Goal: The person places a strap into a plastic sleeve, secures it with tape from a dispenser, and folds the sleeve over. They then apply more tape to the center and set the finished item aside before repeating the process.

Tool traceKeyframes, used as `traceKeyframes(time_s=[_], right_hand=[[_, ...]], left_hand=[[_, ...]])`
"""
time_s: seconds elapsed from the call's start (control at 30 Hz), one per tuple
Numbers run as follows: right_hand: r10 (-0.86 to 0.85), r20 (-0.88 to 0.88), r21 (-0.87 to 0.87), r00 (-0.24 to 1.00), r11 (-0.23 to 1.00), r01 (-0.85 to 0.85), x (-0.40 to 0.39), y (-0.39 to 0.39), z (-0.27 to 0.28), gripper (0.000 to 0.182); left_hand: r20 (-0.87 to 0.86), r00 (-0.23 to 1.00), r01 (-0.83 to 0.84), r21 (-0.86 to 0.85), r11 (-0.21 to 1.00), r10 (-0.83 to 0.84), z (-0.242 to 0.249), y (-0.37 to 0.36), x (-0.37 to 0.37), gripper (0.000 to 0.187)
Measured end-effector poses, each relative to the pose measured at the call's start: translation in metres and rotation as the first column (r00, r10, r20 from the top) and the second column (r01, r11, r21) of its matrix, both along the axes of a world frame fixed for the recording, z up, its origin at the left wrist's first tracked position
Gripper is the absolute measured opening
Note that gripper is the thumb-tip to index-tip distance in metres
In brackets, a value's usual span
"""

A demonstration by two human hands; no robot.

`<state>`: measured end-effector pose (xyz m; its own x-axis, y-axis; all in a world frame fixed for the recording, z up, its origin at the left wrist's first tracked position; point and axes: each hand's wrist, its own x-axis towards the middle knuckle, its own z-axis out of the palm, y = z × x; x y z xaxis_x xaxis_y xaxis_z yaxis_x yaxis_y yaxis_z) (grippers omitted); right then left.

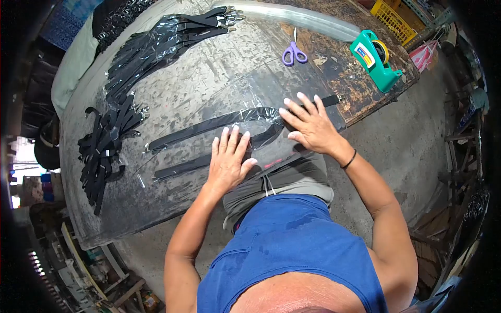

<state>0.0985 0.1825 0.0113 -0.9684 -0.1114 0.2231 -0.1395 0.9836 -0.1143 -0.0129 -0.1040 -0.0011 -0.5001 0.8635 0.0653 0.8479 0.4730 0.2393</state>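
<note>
Purple scissors [294, 52] lie near the far edge of the counter [209, 78]. A green tape holder [377, 60] sits at the far right corner. A pile of black straps [107, 143] lies by the left edge. More straps in clear wrap [156, 49] lie toward the far left corner. A yellow crate [394, 20] stands past the counter.

Left hand [228, 159] lies flat over the near black strap [180, 168], hiding its right end. Right hand [309, 125] covers part of the plastic sleeve [250, 117] and the strap inside. Label print on the tape dispenser [377, 60] too small to read. Yellow crate [395, 18] cut off by the top edge. Shelf clutter at lower left blurred.
</note>
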Motion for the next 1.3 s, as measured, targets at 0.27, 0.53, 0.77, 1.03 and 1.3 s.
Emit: traceKeyframes(time_s=[0.27, 0.53, 0.77, 1.03, 1.3], right_hand=[[-0.082, 0.235, -0.062, 0.968, 0.993, 0.099, -0.004, -0.004, 0.001, 0.063], [-0.019, 0.063, 0.060, 0.998, 0.998, 0.015, -0.023, -0.019, 0.008, 0.075], [-0.068, 0.211, 0.049, 0.975, 0.997, 0.058, -0.018, -0.021, -0.015, 0.078], [-0.236, 0.192, 0.013, 0.953, 0.971, 0.238, -0.013, -0.035, -0.012, 0.082], [-0.046, 0.094, 0.039, 0.994, 0.998, 0.043, -0.004, -0.027, -0.018, 0.077]], left_hand=[[0.036, 0.996, -0.076, -0.041, 0.996, 0.077, -0.011, 0.002, 0.016, 0.079], [0.032, 0.993, -0.111, -0.078, 0.991, 0.114, -0.005, 0.004, 0.028, 0.080], [0.066, 0.983, -0.169, 0.000, 0.986, 0.169, 0.013, 0.016, 0.039, 0.079], [0.006, 0.997, -0.078, 0.048, 0.996, 0.077, -0.014, 0.056, 0.034, 0.076], [0.022, 0.995, -0.096, 0.084, 0.992, 0.095, -0.021, 0.056, 0.036, 0.076]])
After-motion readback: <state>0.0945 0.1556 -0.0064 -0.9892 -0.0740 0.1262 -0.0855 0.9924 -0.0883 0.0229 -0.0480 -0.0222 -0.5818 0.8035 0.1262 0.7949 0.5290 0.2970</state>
